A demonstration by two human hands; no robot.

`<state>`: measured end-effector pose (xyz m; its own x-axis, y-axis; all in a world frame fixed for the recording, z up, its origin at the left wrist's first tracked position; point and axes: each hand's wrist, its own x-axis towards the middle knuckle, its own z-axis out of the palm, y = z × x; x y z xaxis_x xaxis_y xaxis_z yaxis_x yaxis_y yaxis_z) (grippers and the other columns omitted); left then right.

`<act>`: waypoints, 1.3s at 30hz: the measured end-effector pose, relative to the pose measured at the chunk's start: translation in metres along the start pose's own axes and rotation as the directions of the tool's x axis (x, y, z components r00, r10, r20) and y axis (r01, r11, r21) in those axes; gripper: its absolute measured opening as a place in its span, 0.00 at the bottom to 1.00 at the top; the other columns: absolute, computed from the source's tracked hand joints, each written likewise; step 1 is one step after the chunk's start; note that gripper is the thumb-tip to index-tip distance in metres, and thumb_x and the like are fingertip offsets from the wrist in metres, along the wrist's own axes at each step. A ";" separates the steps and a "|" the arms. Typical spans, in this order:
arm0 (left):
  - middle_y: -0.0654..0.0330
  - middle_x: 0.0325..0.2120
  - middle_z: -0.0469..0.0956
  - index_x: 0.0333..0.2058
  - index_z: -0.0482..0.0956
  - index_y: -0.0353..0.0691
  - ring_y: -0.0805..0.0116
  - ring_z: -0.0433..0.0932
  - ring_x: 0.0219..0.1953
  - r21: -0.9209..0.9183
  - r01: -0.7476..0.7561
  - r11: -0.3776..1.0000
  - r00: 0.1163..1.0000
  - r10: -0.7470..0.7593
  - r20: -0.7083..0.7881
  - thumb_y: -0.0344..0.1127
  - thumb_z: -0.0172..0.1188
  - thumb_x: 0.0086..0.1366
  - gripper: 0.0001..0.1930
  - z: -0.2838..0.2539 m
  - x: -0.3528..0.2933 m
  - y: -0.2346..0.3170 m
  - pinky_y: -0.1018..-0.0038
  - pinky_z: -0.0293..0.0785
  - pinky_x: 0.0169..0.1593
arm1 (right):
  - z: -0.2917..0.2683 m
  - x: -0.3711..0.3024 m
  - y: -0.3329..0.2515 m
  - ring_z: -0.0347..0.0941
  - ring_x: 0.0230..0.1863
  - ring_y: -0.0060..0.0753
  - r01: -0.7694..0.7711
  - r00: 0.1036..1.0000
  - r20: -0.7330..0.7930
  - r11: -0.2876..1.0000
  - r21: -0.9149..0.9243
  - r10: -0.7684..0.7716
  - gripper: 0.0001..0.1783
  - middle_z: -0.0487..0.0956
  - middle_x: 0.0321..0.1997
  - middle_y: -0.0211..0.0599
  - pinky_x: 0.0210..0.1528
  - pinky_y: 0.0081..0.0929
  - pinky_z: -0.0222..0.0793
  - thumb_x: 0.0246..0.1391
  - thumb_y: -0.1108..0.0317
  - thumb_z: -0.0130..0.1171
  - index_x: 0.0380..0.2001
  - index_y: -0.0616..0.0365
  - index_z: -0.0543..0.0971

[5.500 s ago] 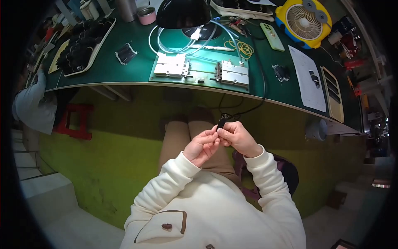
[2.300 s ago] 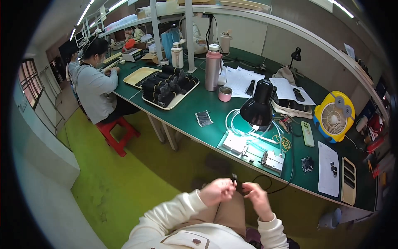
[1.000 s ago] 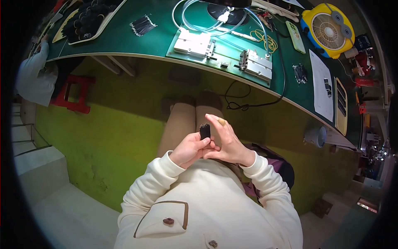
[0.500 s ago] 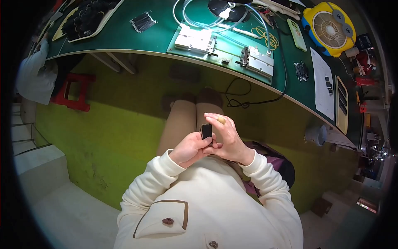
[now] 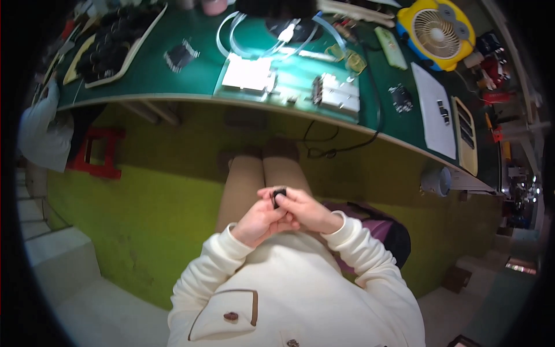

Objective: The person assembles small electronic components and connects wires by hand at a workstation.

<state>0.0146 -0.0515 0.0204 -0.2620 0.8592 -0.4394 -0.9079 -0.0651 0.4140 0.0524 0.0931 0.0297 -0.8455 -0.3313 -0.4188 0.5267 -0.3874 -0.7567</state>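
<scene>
Above my lap, my two hands meet around a small black rectangular part (image 5: 279, 195). Its exact kind is too small to tell. My left hand (image 5: 258, 222) is closed on it from the left, with fingertips behind it. From the other side my right hand (image 5: 306, 213) grips it too, the thumb lying across its front. My fingers cover much of the part.
Ahead is a green-topped bench (image 5: 196, 81) bearing a metal clamping fixture (image 5: 338, 93), coiled clear tubing (image 5: 231, 37), bundles of small black pieces (image 5: 400, 98), a tray of black parts (image 5: 121, 63) and a yellow fan (image 5: 436, 34). A red stool (image 5: 98, 153) stands left, near a co-worker's sleeve.
My right hand, earlier raised with its fingers held apart from the black part's top, now closes over it with the thumb on its front. The whole view has tilted, so the bench sits lower.
</scene>
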 end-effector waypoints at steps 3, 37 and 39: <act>0.59 0.30 0.69 0.35 0.65 0.33 0.68 0.71 0.37 -0.071 -0.039 0.997 0.999 0.038 -0.013 0.27 0.40 0.60 0.07 -0.005 -0.002 -0.007 0.71 0.70 0.44 | -0.003 0.002 0.009 0.62 0.29 0.13 -0.065 0.998 0.006 0.997 0.036 0.065 0.15 0.68 0.30 0.24 0.32 0.10 0.61 0.57 0.65 0.35 0.42 0.62 0.66; 0.59 0.35 0.69 0.36 0.67 0.31 0.71 0.72 0.35 0.113 -0.016 0.993 0.953 0.049 -0.299 0.23 0.44 0.58 0.07 -0.008 -0.010 -0.013 0.77 0.72 0.42 | 0.002 0.010 0.050 0.63 0.39 0.18 0.077 0.996 -0.040 0.995 -0.059 -0.079 0.16 0.69 0.37 0.29 0.43 0.16 0.59 0.56 0.62 0.36 0.39 0.62 0.68; 0.58 0.35 0.69 0.37 0.67 0.30 0.70 0.72 0.36 0.070 -0.036 0.997 0.956 0.055 -0.287 0.23 0.44 0.58 0.08 -0.016 -0.011 -0.017 0.78 0.72 0.43 | 0.003 0.011 0.050 0.63 0.39 0.18 0.039 0.999 -0.035 0.997 -0.059 -0.041 0.15 0.69 0.37 0.29 0.43 0.16 0.59 0.56 0.63 0.36 0.39 0.62 0.68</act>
<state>0.0273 -0.0684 0.0055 -0.3939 0.6726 -0.6264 -0.8727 -0.0599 0.4845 0.0694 0.0676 -0.0113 -0.8688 -0.2850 -0.4048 0.4873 -0.3482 -0.8008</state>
